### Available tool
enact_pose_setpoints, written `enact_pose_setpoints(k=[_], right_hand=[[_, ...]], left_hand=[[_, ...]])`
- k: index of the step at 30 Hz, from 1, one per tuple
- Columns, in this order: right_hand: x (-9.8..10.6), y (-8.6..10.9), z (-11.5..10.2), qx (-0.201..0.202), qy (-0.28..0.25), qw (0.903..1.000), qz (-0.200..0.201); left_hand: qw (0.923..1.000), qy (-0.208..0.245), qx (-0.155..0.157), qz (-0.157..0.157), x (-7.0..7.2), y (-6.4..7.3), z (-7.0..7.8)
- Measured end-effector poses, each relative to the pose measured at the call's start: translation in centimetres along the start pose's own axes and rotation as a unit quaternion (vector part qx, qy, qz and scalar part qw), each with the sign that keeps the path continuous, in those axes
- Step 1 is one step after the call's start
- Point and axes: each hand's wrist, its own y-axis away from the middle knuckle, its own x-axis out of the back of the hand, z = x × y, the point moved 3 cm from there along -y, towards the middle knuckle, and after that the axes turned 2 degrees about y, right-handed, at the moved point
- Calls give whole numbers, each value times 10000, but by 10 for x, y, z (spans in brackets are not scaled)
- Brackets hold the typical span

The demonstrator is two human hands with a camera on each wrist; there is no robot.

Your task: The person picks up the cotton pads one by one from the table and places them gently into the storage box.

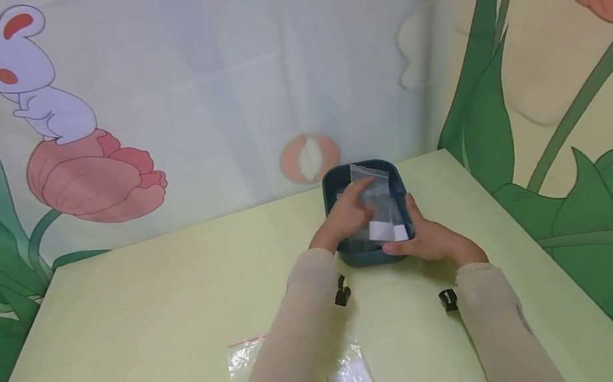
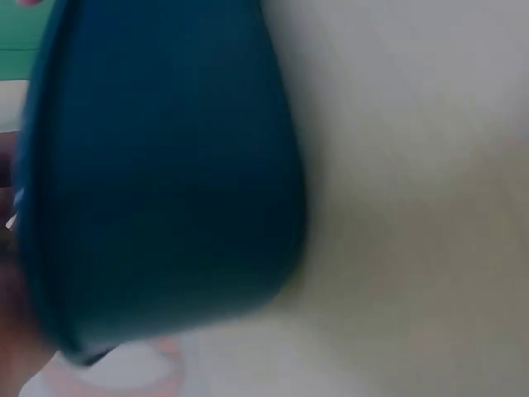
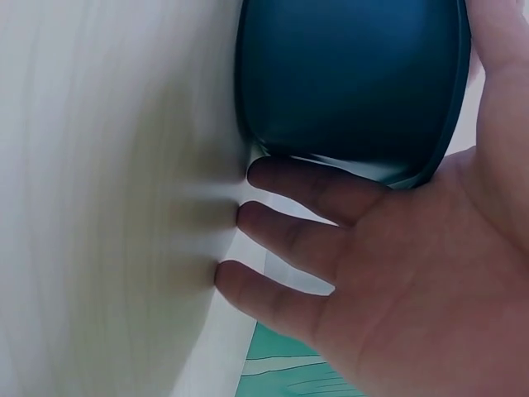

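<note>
A dark blue bin (image 1: 369, 257) stands at the back of the table, with clear zip bags (image 1: 379, 209) bearing white labels inside it. My left hand (image 1: 346, 215) reaches over the bin's left rim, its index finger stretched across the upper part of a bag. In the left wrist view that hand is mostly hidden behind the bin wall (image 2: 173, 182). My right hand (image 1: 436, 240) steadies the bin's near right corner, thumb along the front rim. The right wrist view has its fingers (image 3: 285, 236) straight and spread, one against the bin and the tips down at the table.
More clear bags lie on the near part of the table, one with a red seal line (image 1: 244, 363) and one with a white label (image 1: 350, 378), partly under the left forearm. A printed curtain (image 1: 241, 93) hangs right behind the table's back edge. Black wrist mounts (image 1: 449, 300) sit at both cuffs.
</note>
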Motion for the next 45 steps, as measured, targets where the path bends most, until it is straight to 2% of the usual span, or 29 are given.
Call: enact_pose_setpoints(k=[4, 9, 12, 15, 19, 22, 25, 30, 33, 35, 37, 39, 41, 43, 45], right_hand=[[-7, 3, 5, 2, -42, 10000, -15], [-11, 1, 3, 6, -3, 10000, -2], [-6, 0, 1, 35, -41, 10000, 84], [2, 1, 2, -24, -17, 9999, 133], [6, 1, -2, -24, 11, 9999, 132], [4, 1, -3, -24, 7, 9999, 107], [1, 1, -1, -103, 53, 9999, 47], [3, 3, -1, -179, 10, 9997, 135], [1, 4, -2, -189, -56, 9997, 134], [0, 4, -2, -196, -9, 9998, 95], [-1, 3, -2, -227, 37, 9997, 41], [0, 3, -2, -257, 69, 9996, 29], [1, 3, -3, -279, 58, 9996, 25], [2, 3, -4, -305, 41, 9995, 19], [1, 3, -4, -321, 35, 9995, -12]], left_hand=[[9984, 406, 392, -13, -18, -1, -13], [9943, -260, 979, 344, -26, -3, -20], [9906, -356, 1208, 532, -27, -8, -18], [9896, -207, 1266, 648, -30, -15, -14], [9875, -81, 1365, 783, -28, -14, -9], [9861, -127, 1357, 948, -25, -9, -8], [9843, 22, 1272, 1226, -18, 2, -8], [9812, 462, 919, 1636, 14, 28, 2], [9836, 451, 781, 1563, 37, 53, 6], [9892, 312, 770, 1206, 52, 73, 10], [9950, 98, 772, 623, 68, 96, 15], [9964, -136, 834, -5, 82, 121, 17], [9942, -293, 921, -472, 97, 148, 14], [9906, -420, 1103, -689, 111, 176, 6], [9868, -550, 1337, -728, 122, 204, -7]])
